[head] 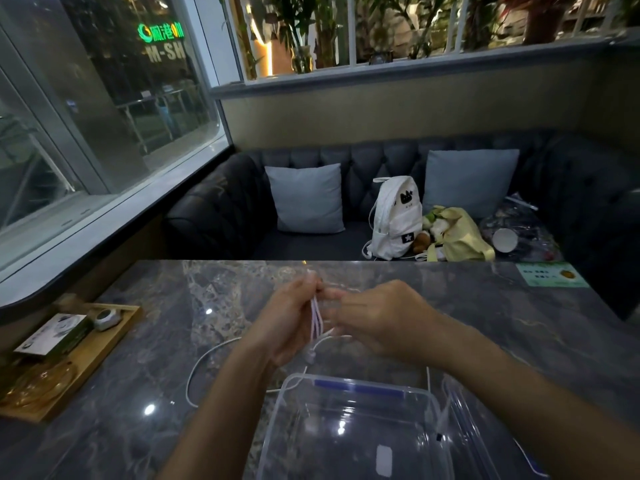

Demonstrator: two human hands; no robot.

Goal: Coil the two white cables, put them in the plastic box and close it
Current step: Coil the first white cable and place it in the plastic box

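Observation:
My left hand (289, 322) holds a bundle of folded loops of a white cable (316, 320) above the marble table (173, 341). My right hand (381, 317) pinches the same cable just to the right of the bundle. The cable's loose tail (202, 362) curves over the table to the left and runs back toward the clear plastic box (346, 427), which stands open and empty at the near edge. Its lid (485, 441) with a blue seal lies to the box's right. Another thin white cable (428, 379) runs past the box's far right corner.
A wooden tray (86, 358) at the left holds a card box, a small round device and amber glass plates. A green sticker (550, 274) sits at the table's far right. Behind the table a dark sofa (221, 209) carries cushions, a white backpack (394, 220) and bags.

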